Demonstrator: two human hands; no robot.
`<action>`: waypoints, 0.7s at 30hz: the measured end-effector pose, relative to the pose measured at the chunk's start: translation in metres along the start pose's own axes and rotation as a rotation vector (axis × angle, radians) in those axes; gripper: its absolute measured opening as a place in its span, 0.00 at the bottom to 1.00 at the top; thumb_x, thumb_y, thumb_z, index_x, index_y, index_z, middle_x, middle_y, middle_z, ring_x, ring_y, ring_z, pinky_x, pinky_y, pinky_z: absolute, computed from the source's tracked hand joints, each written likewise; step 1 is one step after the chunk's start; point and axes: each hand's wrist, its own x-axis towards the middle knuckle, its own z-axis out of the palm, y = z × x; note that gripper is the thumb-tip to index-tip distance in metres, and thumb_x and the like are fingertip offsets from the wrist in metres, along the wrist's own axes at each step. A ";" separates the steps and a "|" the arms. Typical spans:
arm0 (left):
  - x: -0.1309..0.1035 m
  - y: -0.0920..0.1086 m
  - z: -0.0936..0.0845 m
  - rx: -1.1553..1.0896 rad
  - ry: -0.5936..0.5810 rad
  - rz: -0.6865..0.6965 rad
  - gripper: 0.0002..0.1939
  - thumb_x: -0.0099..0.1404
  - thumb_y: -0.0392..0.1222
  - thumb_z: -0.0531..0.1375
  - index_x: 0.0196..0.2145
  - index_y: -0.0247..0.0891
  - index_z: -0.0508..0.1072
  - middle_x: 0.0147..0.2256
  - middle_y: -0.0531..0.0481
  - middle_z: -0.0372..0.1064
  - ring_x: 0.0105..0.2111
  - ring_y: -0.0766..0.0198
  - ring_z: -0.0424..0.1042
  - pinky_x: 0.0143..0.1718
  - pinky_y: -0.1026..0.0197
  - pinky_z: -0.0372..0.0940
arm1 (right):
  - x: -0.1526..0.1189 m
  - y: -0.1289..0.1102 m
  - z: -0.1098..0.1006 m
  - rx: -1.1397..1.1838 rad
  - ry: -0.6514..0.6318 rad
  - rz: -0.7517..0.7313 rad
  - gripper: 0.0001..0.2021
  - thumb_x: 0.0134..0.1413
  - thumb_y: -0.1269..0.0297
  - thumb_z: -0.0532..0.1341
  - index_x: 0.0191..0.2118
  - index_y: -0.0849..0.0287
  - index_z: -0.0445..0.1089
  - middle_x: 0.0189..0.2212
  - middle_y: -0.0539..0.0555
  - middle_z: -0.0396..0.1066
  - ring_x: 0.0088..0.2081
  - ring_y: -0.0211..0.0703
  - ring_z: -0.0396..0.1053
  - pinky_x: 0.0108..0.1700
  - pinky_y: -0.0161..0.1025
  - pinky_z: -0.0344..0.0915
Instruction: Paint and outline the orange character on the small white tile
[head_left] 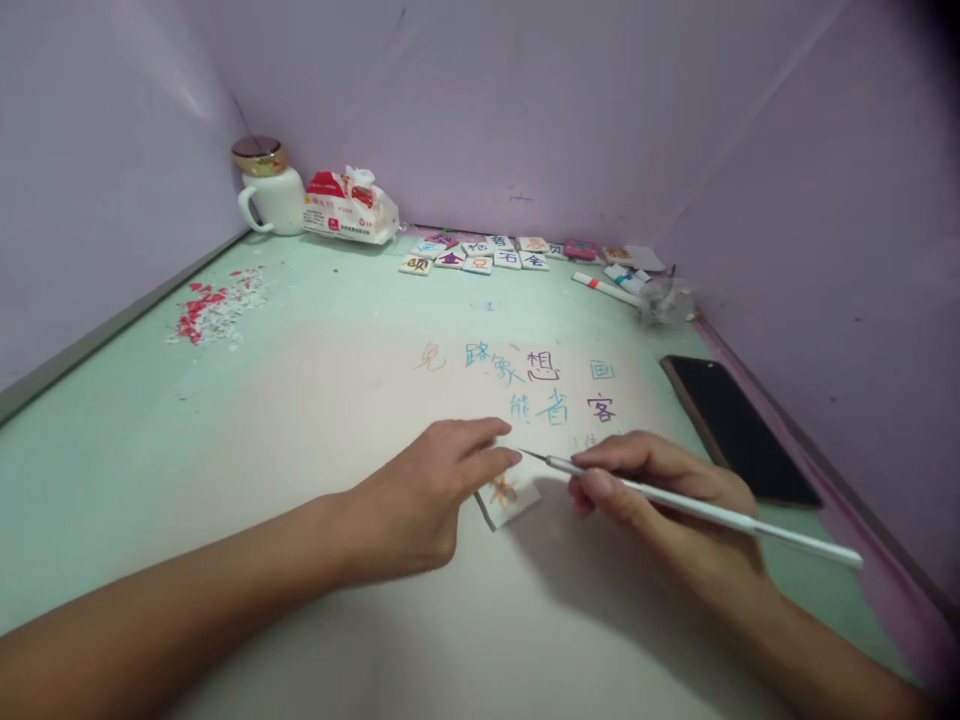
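A small white square tile [513, 503] with an orange character on it lies on the table in front of me. My left hand [442, 490] rests at its left and far side, thumb and forefinger reaching over its upper part and holding it in place. Part of the tile is hidden under those fingers. My right hand [667, 500] grips a slender white pen-like tool [697, 508] between thumb and fingers. Its fine, dark pointed tip is close to the left thumb, above the tile's far edge; whether it touches cannot be made out.
Coloured characters [541, 367] are written on the pale tabletop beyond my hands. A phone [739, 430] lies at the right. Several lettered tiles [478, 264], a marker [607, 289], a tissue pack [349, 212] and a lidded white mug [277, 200] line the back. Red and white shavings [214, 308] lie left.
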 end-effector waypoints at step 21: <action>0.008 0.012 -0.001 -0.104 -0.176 -0.263 0.19 0.56 0.34 0.59 0.47 0.34 0.67 0.45 0.41 0.63 0.45 0.53 0.63 0.49 0.48 0.59 | 0.007 0.033 0.009 0.031 -0.234 -0.342 0.10 0.63 0.65 0.52 0.30 0.57 0.65 0.20 0.46 0.62 0.21 0.35 0.62 0.23 0.34 0.57</action>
